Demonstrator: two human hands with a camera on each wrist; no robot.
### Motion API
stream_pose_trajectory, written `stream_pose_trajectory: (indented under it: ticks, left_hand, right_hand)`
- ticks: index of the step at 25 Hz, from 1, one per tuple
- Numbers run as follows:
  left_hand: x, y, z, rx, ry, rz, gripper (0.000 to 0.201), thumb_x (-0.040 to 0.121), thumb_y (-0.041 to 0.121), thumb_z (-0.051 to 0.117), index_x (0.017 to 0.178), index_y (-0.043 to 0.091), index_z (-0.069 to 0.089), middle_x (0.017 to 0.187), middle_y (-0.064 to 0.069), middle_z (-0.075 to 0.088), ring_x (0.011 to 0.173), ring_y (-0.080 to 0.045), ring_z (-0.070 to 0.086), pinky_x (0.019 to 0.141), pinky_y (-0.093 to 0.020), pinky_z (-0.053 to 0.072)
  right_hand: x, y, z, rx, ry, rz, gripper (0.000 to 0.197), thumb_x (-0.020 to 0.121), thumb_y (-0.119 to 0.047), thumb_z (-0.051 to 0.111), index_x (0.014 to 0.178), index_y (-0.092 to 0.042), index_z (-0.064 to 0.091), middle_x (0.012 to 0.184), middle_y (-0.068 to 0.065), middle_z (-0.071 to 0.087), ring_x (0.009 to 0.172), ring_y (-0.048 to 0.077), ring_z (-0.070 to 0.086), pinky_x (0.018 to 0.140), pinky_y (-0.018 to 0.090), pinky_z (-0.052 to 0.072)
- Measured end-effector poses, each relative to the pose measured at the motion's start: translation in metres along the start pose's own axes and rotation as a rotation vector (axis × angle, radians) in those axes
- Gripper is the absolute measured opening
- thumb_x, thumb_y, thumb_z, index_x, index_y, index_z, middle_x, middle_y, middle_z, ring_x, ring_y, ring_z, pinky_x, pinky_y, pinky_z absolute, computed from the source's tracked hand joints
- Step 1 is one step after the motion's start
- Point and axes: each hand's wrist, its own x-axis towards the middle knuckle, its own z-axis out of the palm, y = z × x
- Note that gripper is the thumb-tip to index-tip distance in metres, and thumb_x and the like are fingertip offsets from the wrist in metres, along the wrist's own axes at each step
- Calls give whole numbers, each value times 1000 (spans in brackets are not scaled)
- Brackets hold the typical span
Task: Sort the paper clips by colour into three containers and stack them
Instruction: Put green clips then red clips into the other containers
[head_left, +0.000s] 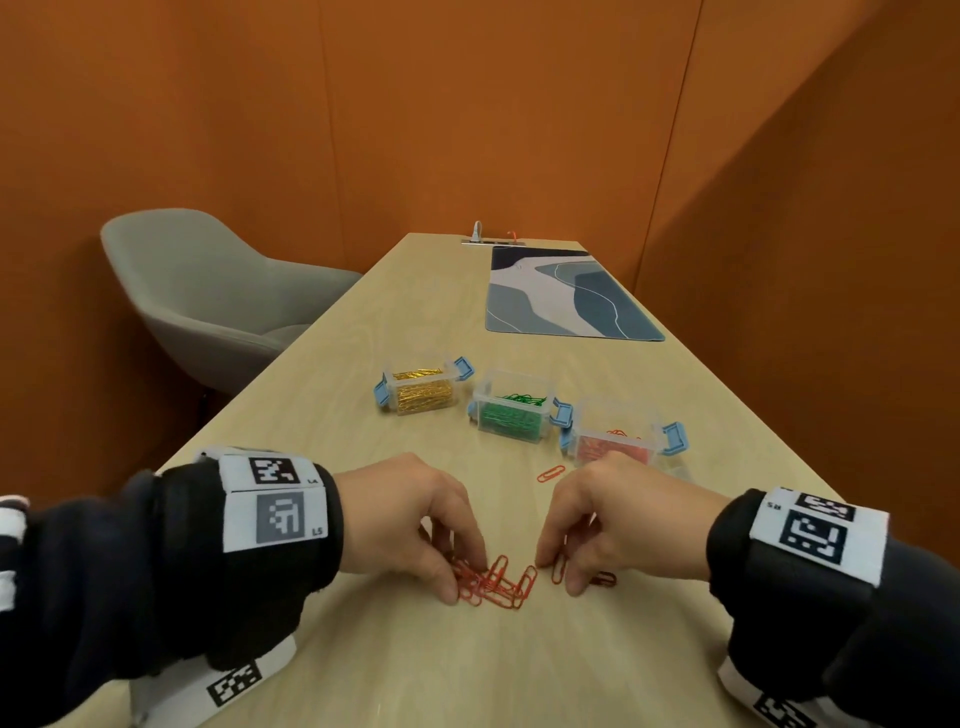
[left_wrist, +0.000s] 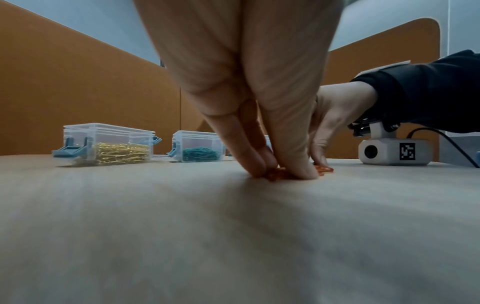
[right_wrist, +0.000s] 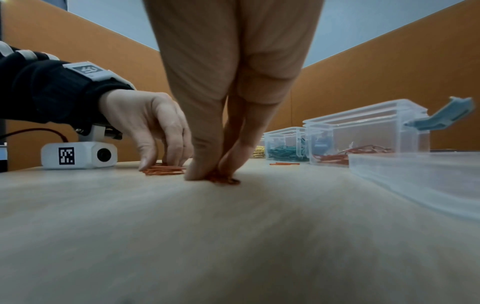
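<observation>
Near the front edge of the pale wooden worktop (head_left: 363, 338) I have both hands down on the loose red wire paper clips (head_left: 493, 584). My left hand (head_left: 410, 519) pinches the heap's left side; my right hand (head_left: 613, 514) pinches a clip or two beside it, gathering them together. Beyond, the clear plastic container of red clips (head_left: 618, 434) stands open, next to the green-filled container (head_left: 511, 408) and the gold-filled container (head_left: 423, 389), within easy reach.

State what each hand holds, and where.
Left hand fingertips gather the red wire paper clips; right hand fingertips pinch other red clips; exact grip points hidden.
</observation>
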Motion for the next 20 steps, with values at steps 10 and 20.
stream_pose_trajectory:
  ticks: [10,20]
  left_hand:
    - [18,10,-2,-199,-21,-255,13,81,13,68,93,14,70,74,10,65,58,-2,60,72,-19,56]
    - [118,58,-52,-311,404,-158,13,79,19,72,89,11,73,74,0,71,61,-8,63,68,-19,55]
  right_hand:
    - [-1,3,3,-79,-108,18,4,89,-22,58,89,-24,61,82,-11,59,71,1,51,67,10,40]
    - [13,51,-59,88,542,340,14,87,-24,62,97,-19,53,84,-5,52,74,12,50,56,14,35]
